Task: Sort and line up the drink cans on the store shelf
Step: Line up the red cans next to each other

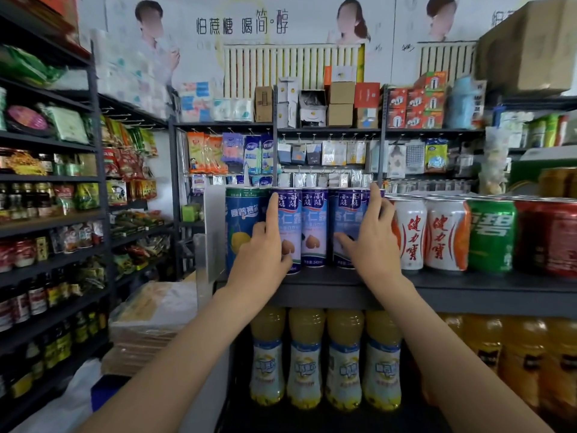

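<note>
— Shop aisle, is it? What's on that dark shelf [468, 284] at chest height?

— Drink cans in a row along its front. From the left: a tall blue can with a yellow fruit [242, 226], then three slim blue-and-white cans, then two white cans with red script [429, 234], a green can [491, 235] and a red can [552, 239] at the right edge.

— And the hands?

— Both are up at the slim cans. The left hand [265, 251] rests against the leftmost slim can [288, 226], forefinger straight up along its left side, thumb lying across its lower front. The right hand [371, 242] is on the rightmost slim can [345, 226], fingers extended up its right side to the rim, thumb stretched over the lower label.

— Gripping them?

— Not wrapped round; the fingers lie fairly straight, flanking the group from either side. The middle slim can [313, 226] stands untouched between them, upright, touching its neighbours.

— Below?

— Yellow drink bottles with white labels [306, 364] stand in a row on the lower shelf. Behind hang small packets on hooks [327, 151], with boxes [340, 101] stacked above.
</note>
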Demonstrator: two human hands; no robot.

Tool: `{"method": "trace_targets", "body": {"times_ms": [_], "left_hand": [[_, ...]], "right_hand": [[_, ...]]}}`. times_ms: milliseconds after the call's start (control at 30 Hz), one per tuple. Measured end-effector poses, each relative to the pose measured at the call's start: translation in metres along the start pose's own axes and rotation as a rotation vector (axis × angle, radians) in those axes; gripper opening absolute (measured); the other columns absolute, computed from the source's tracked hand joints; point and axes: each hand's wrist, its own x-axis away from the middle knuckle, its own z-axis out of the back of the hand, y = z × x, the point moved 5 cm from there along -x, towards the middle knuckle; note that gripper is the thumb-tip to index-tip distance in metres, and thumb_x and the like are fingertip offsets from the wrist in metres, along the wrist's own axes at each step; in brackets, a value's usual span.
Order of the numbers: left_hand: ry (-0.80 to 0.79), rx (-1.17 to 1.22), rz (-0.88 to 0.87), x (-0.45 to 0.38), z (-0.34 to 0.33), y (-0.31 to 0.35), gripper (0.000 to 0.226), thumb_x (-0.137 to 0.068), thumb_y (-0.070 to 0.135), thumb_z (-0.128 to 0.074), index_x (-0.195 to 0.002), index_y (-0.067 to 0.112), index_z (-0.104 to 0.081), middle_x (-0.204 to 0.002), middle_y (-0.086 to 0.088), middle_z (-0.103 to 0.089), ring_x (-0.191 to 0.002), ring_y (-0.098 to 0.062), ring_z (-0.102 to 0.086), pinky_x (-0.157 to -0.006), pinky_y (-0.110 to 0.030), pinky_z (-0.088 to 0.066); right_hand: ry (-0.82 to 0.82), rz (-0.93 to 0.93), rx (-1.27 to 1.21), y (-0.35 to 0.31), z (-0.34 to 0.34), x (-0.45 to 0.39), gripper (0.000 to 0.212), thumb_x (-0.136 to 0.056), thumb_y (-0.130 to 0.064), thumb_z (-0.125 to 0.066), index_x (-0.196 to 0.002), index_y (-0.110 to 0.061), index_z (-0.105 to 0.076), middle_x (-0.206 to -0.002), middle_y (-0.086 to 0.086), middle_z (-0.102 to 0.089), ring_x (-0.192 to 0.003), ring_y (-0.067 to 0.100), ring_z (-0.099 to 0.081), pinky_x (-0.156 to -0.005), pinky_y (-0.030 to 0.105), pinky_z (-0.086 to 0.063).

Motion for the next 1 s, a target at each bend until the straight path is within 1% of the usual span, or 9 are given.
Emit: {"method": "trace_targets", "body": {"times_ms": [67,133,200,267,333,467,700,933,1000], "left_hand": [[-0.001,-0.035,0.005,0.000,-0.001,0.001,0.093,-0.091,0.019,-0.055,-0.144,0.024,0.021,-0.116,-0.007,-0.045,-0.066,-0.012,-0.044,-0.062,-0.023,-0.036],[0.008,-0.116,-0.026,0.001,0.001,0.005,0.089,-0.092,0.019,-0.052,-0.145,0.025,0.019,-0.135,-0.010,-0.034,-0.079,-0.017,-0.051,-0.064,-0.024,-0.038],[0.065,-0.244,-0.074,0.003,0.006,0.015,0.080,-0.093,0.018,-0.047,-0.147,0.024,0.011,-0.150,-0.012,-0.015,-0.118,-0.026,-0.043,-0.081,-0.029,-0.042],[0.140,-0.310,-0.128,-0.001,0.010,0.027,0.072,-0.093,0.019,-0.046,-0.149,0.020,-0.002,-0.152,-0.013,-0.011,-0.136,-0.030,-0.020,-0.104,-0.035,-0.031],[0.181,-0.308,-0.177,-0.007,0.010,0.038,0.071,-0.088,0.019,-0.055,-0.148,0.016,-0.016,-0.150,-0.014,-0.021,-0.136,-0.033,-0.022,-0.108,-0.041,-0.025],[0.277,-0.305,-0.255,-0.014,0.001,0.052,0.069,-0.069,0.011,-0.071,-0.133,0.008,-0.046,-0.130,-0.017,-0.050,-0.120,-0.036,-0.046,-0.098,-0.046,-0.039],[0.099,-0.078,-0.315,-0.010,-0.030,0.076,0.071,-0.090,0.019,-0.053,-0.148,0.019,-0.013,-0.151,-0.004,-0.018,-0.137,-0.020,-0.021,-0.109,-0.030,-0.022],[-0.051,0.143,-0.220,-0.015,-0.052,0.073,0.074,-0.091,0.022,-0.054,-0.148,0.022,-0.006,-0.146,-0.002,-0.026,-0.114,-0.019,-0.049,-0.081,-0.025,-0.041],[-0.128,0.272,-0.131,-0.020,-0.058,0.075,0.077,-0.091,0.022,-0.056,-0.148,0.021,-0.004,-0.142,-0.004,-0.035,-0.112,-0.018,-0.051,-0.083,-0.025,-0.040]], "right_hand": [[-0.065,0.019,0.045,0.000,-0.008,-0.005,0.099,-0.083,-0.018,-0.069,-0.149,-0.023,0.005,-0.148,0.019,-0.017,-0.087,0.032,-0.059,-0.064,0.033,-0.047],[-0.098,0.042,0.063,-0.003,-0.011,-0.009,0.098,-0.083,-0.013,-0.067,-0.148,-0.028,0.004,-0.147,0.021,-0.017,-0.087,0.036,-0.060,-0.070,0.039,-0.050],[-0.131,0.043,0.079,-0.004,-0.007,-0.011,0.093,-0.083,-0.011,-0.066,-0.148,-0.028,-0.002,-0.144,0.021,-0.020,-0.083,0.036,-0.060,-0.070,0.039,-0.050],[-0.156,0.054,0.082,-0.004,-0.001,-0.011,0.088,-0.082,-0.011,-0.066,-0.146,-0.026,-0.008,-0.139,0.019,-0.024,-0.075,0.032,-0.058,-0.064,0.035,-0.047],[-0.173,0.075,0.077,-0.001,0.008,-0.011,0.087,-0.082,-0.012,-0.067,-0.146,-0.024,-0.009,-0.134,0.018,-0.029,-0.080,0.030,-0.056,-0.066,0.032,-0.045],[-0.164,0.130,0.129,0.003,0.019,-0.010,0.087,-0.082,-0.015,-0.067,-0.147,-0.019,-0.010,-0.128,0.018,-0.036,-0.110,0.036,-0.046,-0.089,0.038,-0.043],[-0.088,0.147,0.403,0.012,0.026,-0.002,0.087,-0.090,-0.032,-0.056,-0.149,-0.020,0.006,-0.151,0.012,-0.022,-0.137,0.031,-0.019,-0.105,0.041,-0.023],[0.040,0.134,0.314,0.029,0.038,0.005,0.077,-0.082,-0.027,-0.067,-0.146,-0.015,-0.025,-0.145,0.014,-0.032,-0.133,0.034,-0.028,-0.105,0.048,-0.026],[0.093,0.127,0.321,0.035,0.047,0.001,0.080,-0.080,-0.029,-0.070,-0.145,-0.013,-0.027,-0.143,0.017,-0.035,-0.132,0.037,-0.030,-0.105,0.049,-0.027]]}}
